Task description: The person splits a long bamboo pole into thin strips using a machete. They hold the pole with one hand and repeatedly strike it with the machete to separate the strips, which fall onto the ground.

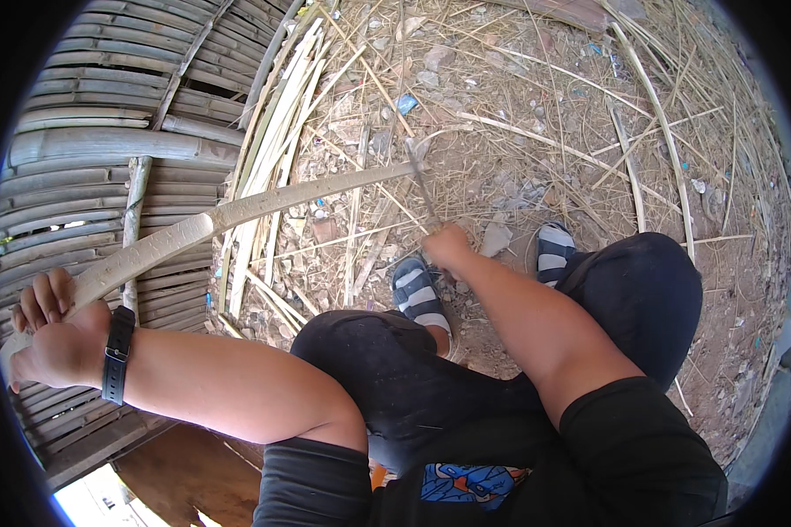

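My left hand (54,338), with a black watch strap at the wrist, is closed round the near end of a long split bamboo piece (277,195) at the far left. The bamboo runs up and to the right, with a visible node along it. In my right hand (449,247), near the middle, is the handle of a knife (424,186), mostly hidden by the fingers. Its narrow dark blade points away from me and crosses the bamboo's far end. A thin pale strip (444,131) curves off to the right beside that end.
A bamboo slat wall (88,149) stands at left. Beside it lies a pile of pale split strips (277,123). Shavings and loose strips (571,158) litter the dirt ground. My feet, in striped sandals (419,292), are close below the blade, between my bent knees.
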Available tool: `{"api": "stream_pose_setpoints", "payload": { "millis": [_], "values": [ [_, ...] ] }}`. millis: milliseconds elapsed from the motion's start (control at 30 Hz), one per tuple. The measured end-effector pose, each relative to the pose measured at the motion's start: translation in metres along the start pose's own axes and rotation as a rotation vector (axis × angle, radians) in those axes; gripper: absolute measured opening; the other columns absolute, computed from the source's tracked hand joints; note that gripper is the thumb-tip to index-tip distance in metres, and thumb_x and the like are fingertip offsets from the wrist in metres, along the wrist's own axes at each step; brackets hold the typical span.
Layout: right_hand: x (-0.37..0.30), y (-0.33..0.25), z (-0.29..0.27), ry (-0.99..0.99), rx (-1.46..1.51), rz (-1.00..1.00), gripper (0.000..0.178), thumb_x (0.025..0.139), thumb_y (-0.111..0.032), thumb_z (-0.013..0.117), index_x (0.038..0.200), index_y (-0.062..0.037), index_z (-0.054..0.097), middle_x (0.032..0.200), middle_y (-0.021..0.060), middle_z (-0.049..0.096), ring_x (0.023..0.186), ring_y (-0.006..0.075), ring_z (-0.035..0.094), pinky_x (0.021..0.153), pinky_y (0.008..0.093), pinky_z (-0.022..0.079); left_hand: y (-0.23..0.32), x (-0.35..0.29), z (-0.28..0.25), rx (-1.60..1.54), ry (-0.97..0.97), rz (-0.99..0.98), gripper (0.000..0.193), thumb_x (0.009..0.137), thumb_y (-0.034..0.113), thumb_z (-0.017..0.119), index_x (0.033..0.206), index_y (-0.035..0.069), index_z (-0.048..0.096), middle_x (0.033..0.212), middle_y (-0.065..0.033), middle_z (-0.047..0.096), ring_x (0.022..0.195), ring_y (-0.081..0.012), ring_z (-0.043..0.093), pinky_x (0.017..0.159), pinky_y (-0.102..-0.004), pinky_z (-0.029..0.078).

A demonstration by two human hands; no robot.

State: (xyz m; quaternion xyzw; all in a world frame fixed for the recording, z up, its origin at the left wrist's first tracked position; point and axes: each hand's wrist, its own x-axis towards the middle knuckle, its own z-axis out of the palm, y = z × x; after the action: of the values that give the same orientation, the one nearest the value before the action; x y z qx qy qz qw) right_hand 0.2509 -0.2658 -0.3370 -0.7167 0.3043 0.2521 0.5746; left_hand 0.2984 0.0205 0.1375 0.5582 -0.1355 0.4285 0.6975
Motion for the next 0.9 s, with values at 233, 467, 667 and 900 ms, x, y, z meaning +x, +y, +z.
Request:
{"api": "stream_pose_setpoints", "payload": {
  "millis": [233, 467, 667, 900],
  "values": [
    [-0.067, -0.073, 0.01, -0.171, -0.138, -0.614, 0.042, 0.082, -0.023, 0.069, 0.118, -0.0031, 0.061, 0.096, 0.0276, 0.068, 0.09, 0.0408, 0.069, 0.081, 0.0473, 0.054, 0.004, 0.009, -0.018, -0.119, -0.104, -0.043, 0.067, 0.092, 0.076, 0.04, 0.078, 0.011, 0.044, 0.058, 0.0014, 0.032, 0.047, -0.0114, 0.027, 0.045, -0.0263, 0.023],
    [0.004, 0.011, -0.033, -0.043, -0.525, -0.042, 0.042, 0.083, -0.022, 0.068, 0.116, 0.0027, 0.063, 0.11, 0.0264, 0.069, 0.107, 0.0389, 0.068, 0.092, 0.0445, 0.055, 0.004, 0.006, -0.015, -0.149, -0.139, -0.052, 0.067, 0.091, 0.076, 0.041, 0.077, 0.012, 0.044, 0.057, 0.0019, 0.032, 0.047, -0.0112, 0.027, 0.045, -0.0268, 0.023],
    [-0.049, -0.038, 0.009, 0.053, -0.2, -0.343, 0.043, 0.079, -0.022, 0.069, 0.116, 0.0002, 0.063, 0.099, 0.0284, 0.069, 0.095, 0.0427, 0.069, 0.084, 0.0464, 0.055, 0.006, 0.014, -0.015, -0.107, -0.09, -0.079, 0.066, 0.091, 0.076, 0.043, 0.076, 0.012, 0.044, 0.057, 0.0019, 0.033, 0.047, -0.0114, 0.028, 0.046, -0.0272, 0.023],
    [-0.079, -0.106, 0.004, -0.211, -0.154, -0.803, 0.042, 0.078, -0.019, 0.068, 0.116, -0.0007, 0.06, 0.092, 0.0251, 0.069, 0.087, 0.0424, 0.069, 0.077, 0.0488, 0.054, 0.006, 0.006, -0.01, -0.214, -0.229, -0.08, 0.068, 0.091, 0.078, 0.04, 0.075, 0.012, 0.044, 0.057, 0.0019, 0.033, 0.047, -0.0113, 0.028, 0.046, -0.0268, 0.023]
  ]
}}
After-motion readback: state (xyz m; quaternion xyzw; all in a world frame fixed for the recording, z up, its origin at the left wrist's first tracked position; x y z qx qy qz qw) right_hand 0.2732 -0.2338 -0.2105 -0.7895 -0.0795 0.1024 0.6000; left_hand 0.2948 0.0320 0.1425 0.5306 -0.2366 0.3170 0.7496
